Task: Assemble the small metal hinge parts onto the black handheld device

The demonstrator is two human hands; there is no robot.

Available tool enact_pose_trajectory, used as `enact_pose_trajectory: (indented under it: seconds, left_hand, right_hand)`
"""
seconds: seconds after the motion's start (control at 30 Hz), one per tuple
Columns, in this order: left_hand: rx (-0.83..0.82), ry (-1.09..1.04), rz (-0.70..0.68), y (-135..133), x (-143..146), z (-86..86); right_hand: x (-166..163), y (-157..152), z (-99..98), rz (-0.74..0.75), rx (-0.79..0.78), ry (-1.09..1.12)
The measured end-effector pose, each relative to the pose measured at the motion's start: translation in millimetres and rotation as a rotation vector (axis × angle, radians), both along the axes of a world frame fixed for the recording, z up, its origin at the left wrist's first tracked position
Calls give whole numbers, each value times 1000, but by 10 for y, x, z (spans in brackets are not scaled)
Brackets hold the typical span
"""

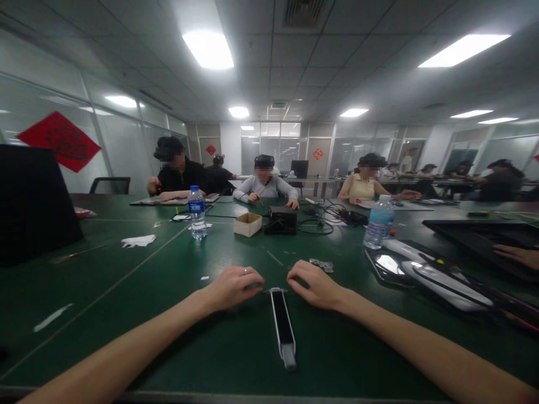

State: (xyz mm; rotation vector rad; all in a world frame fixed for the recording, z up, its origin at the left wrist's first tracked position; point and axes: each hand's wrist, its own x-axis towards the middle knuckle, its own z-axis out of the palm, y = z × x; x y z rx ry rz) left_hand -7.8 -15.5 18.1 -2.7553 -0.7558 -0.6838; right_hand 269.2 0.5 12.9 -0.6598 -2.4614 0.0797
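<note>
A long narrow black strip with a white rim and a grey near end [283,328] lies on the green table [168,314], pointing away from me. My left hand [233,286] rests with curled fingers at the left of its far end. My right hand [315,285] does the same at the right. The fingertips of both hands meet at a thin part at the strip's far tip; what they pinch is too small to name. A ring shows on my left hand.
A small metal piece [321,265] lies beyond my right hand. Two water bottles [196,212] [378,221], a cardboard box [247,224], a black device with cables [281,219], dismantled laptops [425,269] at right, a dark screen [33,202] at left. Several people sit across the table.
</note>
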Motion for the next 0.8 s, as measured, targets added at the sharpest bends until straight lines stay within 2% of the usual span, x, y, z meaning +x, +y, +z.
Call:
enact_pose_trajectory:
  seconds: [0.13,0.3,0.8]
  left_hand:
    - [-141,0,14,-3,35,-34]
    - [-240,6,35,-35,67,-3]
    - [-284,-7,87,-44,91,-36]
  right_hand:
    - [26,-2,16,28,-80,-99]
    - [-1,-33,10,51,-78,-122]
    - [-26,-22,-6,-3,-147,-162]
